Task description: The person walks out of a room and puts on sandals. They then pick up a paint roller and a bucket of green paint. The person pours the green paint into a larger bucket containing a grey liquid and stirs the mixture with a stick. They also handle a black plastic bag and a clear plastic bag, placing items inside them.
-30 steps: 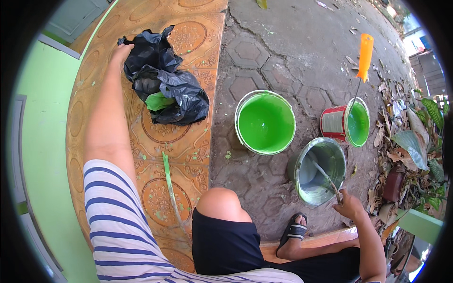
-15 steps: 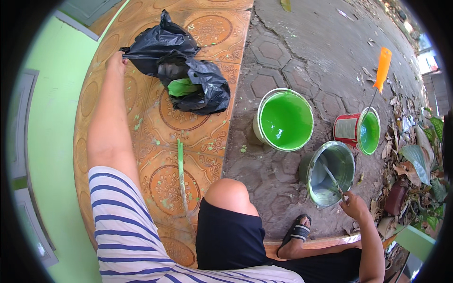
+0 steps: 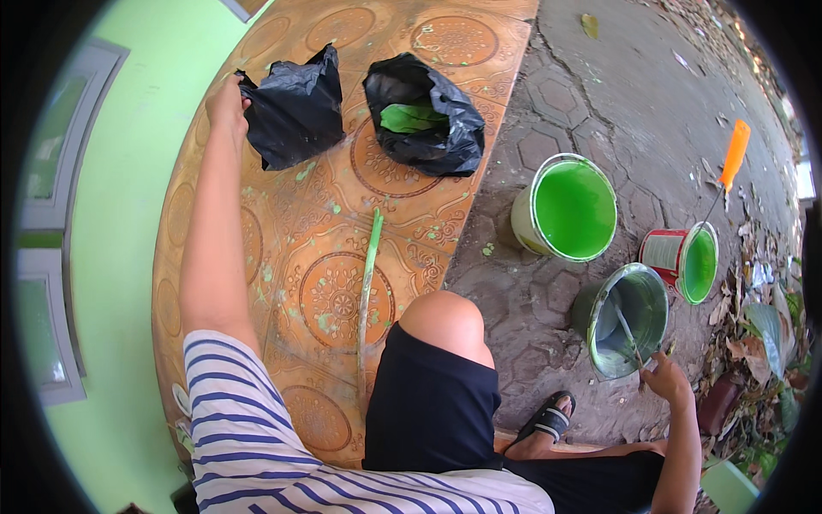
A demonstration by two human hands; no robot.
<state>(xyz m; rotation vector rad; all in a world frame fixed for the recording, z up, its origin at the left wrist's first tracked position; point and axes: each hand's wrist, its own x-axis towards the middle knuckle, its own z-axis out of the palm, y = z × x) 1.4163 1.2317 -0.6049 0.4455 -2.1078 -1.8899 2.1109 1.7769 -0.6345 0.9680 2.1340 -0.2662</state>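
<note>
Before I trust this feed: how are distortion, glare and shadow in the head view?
Head view: fisheye bows the tiled ledge along its left edge, corners black; head view: a washed-out patch at the right rim; head view: a soft sheen on the held bag, while the open bag is dark inside.
</note>
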